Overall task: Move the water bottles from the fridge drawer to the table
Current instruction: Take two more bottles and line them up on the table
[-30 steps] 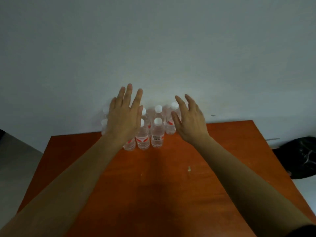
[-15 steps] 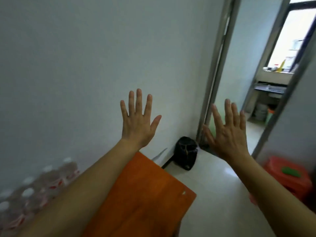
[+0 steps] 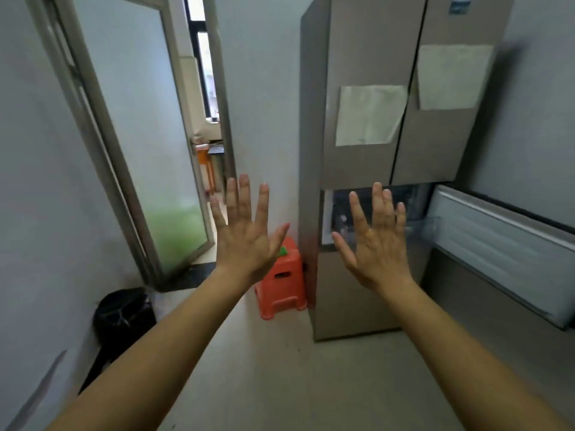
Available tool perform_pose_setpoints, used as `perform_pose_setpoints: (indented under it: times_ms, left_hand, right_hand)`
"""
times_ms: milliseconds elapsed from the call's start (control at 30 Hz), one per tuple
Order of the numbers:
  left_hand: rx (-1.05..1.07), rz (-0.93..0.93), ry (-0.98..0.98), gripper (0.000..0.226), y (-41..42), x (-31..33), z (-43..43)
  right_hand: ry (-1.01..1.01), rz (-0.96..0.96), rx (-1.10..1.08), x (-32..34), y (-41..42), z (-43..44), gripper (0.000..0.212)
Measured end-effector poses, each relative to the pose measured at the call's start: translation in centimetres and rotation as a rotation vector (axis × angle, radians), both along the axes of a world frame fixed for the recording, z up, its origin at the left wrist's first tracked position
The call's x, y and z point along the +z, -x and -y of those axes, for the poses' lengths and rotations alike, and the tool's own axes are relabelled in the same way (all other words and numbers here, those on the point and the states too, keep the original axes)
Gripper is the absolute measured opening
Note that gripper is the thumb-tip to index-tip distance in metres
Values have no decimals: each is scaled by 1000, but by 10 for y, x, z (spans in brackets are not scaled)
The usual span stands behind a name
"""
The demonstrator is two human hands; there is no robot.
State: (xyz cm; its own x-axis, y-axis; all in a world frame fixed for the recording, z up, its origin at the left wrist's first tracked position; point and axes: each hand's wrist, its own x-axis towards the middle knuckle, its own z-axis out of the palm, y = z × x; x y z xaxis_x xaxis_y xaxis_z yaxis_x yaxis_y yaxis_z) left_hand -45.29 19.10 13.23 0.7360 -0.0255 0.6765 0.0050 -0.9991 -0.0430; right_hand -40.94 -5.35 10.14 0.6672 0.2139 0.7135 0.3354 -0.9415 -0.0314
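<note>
A tall beige fridge (image 3: pixel 367 126) stands ahead on the right. Its drawer (image 3: pixel 504 244) is pulled out toward the right, the white inner front facing me; I cannot make out what is inside. My left hand (image 3: pixel 245 234) is raised with fingers spread, empty, in front of the wall left of the fridge. My right hand (image 3: pixel 376 241) is raised the same way, empty, in front of the open drawer cavity. No bottles and no table are in view.
An orange plastic stool (image 3: pixel 281 281) stands against the fridge's left side. A black bin (image 3: pixel 124 315) sits by the left wall. A frosted glass door (image 3: pixel 140 135) stands open to another room. Two papers (image 3: pixel 370 115) hang on the fridge doors.
The view has swung right, from the table with the bottles, past the doorway, to the fridge. Both hands have stayed raised, open and empty.
</note>
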Motion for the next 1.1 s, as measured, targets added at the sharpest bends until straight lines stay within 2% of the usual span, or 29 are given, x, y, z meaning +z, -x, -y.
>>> perform_pose_setpoints:
  times_ms: [167,400,733,900,1100]
  left_hand:
    - [-130,-103,15,83,-105,-36,75]
    - [-209,-238,20,79,-253,-54,142]
    - [-363,-433,-101,74,-395,-76,255]
    - [-282,-538,-142,74,-458,-108,292]
    - [-144,-605,-193,73,-521,-114,315]
  right_hand:
    - [81,-29,-163,-30,-64,78,84]
    - [161,-88,-271,-39,-181,138,80]
    - [30,-278,-422,-70,-283,250,70]
    - [18,-381,-321,-104,-367,295,69]
    - [-2,-451,-133,-112,-477,326,64]
